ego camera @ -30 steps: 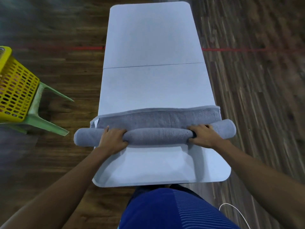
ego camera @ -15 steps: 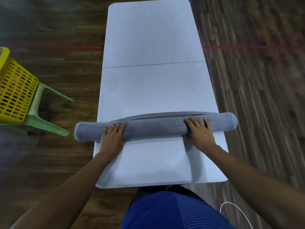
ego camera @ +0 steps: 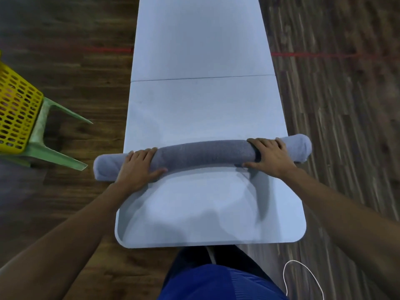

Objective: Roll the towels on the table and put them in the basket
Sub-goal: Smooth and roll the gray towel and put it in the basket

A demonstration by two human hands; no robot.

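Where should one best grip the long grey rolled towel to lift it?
Grip the long grey rolled towel in two places near its ends, from above and the near side, where the left hand and right hand wrap it. Long, soft, overhanging both sides of the white table, it would likely sag from one middle grip.

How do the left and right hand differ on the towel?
Left hand sits nearer the person; right hand sits farther up the table. Left hand's fingers angle rightward across the towel; right hand's angle leftward. Shared: both curl over the towel, thumbs on its near side.
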